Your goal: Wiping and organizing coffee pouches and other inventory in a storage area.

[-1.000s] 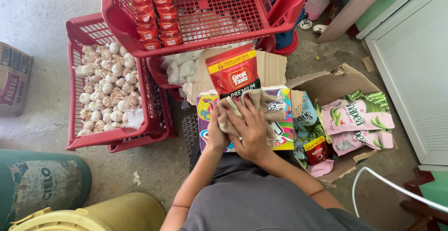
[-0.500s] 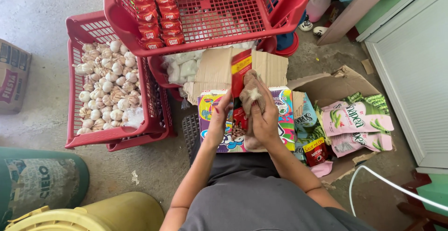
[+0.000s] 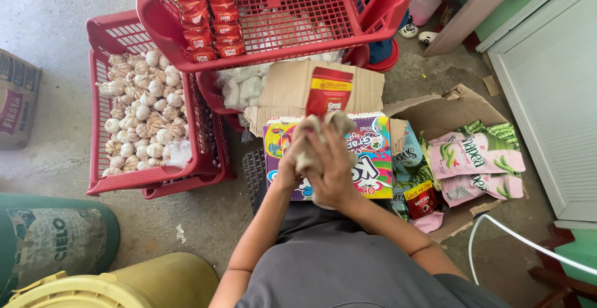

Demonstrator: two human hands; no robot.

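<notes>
Nearest, yellow drum (image 3: 118, 286): at the bottom left edge, with a green drum (image 3: 50, 239) just beside it on the concrete floor (image 3: 56, 9).
Person: grey shirt, both forearms reaching forward from the bottom of the view.
Left hand (image 3: 292, 165): fingers curled around the lower left side of a crumpled pale cloth (image 3: 320, 143), holding it.
Right hand (image 3: 336, 171): laid over the cloth from the right, fingers spread and pressing into it; the two hands meet around the bundle.
Cloth: bunched between both hands, held above the bright printed box (image 3: 367, 159).
Printed box: flat carton with cartoon colours, directly under the hands, between the garlic crate and the snack carton.
Red packet (image 3: 328, 90): stands upright just past the fingertips, in front of folded brown cardboard (image 3: 292, 90).
Snack carton (image 3: 448, 106): open brown box to the right, holding pink and green bags (image 3: 472, 159) and a small dark red sachet (image 3: 421, 199).
White cable (image 3: 528, 243): curves across the floor at lower right.
Garlic crate (image 3: 99, 96): red plastic basket on the left, filled with white garlic bulbs (image 3: 140, 112).
Upper crate (image 3: 292, 9): farthest, red basket stacked above, with a row of red sachets (image 3: 208, 13) along its left side.
</notes>
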